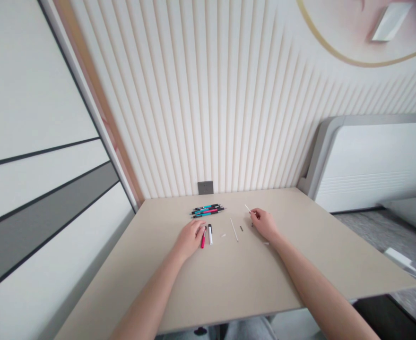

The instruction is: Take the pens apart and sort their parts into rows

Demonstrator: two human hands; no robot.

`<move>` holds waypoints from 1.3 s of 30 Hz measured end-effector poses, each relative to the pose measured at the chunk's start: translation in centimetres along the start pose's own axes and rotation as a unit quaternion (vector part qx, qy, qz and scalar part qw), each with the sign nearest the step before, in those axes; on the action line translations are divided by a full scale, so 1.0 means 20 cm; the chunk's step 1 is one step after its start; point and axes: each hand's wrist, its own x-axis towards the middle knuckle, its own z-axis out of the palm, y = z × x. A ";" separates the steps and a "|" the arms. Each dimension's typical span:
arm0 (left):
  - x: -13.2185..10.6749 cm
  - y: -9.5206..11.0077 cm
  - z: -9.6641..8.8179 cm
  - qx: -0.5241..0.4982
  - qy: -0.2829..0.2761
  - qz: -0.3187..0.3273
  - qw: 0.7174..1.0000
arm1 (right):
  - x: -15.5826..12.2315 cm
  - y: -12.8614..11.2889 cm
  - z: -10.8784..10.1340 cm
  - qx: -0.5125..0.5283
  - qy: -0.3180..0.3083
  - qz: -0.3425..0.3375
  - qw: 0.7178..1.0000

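My right hand (264, 223) is pinched around a thin white pen refill (247, 208), whose end sticks out past the fingertips toward the wall. A small dark piece peeks out under those fingers, too small to make out. My left hand (190, 238) rests on the table with fingers loosely stretched, beside a pink pen barrel (203, 238) with a dark top. Next to that lies a white pen barrel (210, 235) with a black clip. Between the hands are another white refill (234, 230), a small clear tip (223, 235) and a short dark piece (241, 228).
Several assembled pens (208, 210) in blue, pink and black lie behind my left hand. The beige table (229, 283) meets a ribbed wall with a dark socket (205, 187). A bed (371, 165) stands right, a white cabinet (34, 198) left.
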 end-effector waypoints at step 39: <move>-0.04 0.21 -0.02 0.132 -0.081 0.195 0.969 | -0.52 -0.04 -0.23 -0.169 -0.126 -0.086 0.974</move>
